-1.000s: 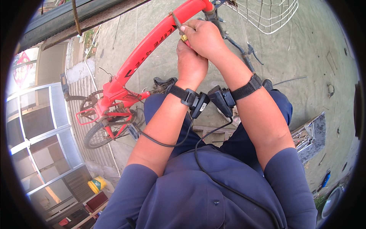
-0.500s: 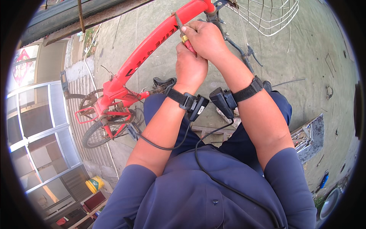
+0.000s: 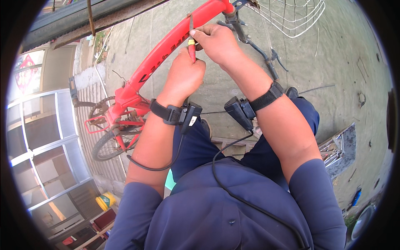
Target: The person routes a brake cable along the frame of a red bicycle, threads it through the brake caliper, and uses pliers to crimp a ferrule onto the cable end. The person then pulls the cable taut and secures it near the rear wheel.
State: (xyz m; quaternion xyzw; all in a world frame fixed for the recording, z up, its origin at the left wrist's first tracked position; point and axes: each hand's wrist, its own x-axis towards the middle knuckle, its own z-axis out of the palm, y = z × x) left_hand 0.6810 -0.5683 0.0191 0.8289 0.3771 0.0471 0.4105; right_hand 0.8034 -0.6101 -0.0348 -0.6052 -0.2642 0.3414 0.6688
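Note:
My right hand pinches a tool with a grey metal end and a red-and-yellow handle. My left hand is closed around the lower handle, its fingertips hidden. The tool stands nearly upright, its metal end against the red bicycle's main tube; whether it grips anything there is too small to tell. Black straps with small devices are on both wrists.
A white wire basket and dark handlebar parts are beyond my right hand. A dark rail crosses the top left. The rear wheel is at left. A metal tray of tools lies right, a yellow bucket lower left.
My left hand and forearm have shifted left. The tool has swung more upright, and my right hand has moved slightly left with it.

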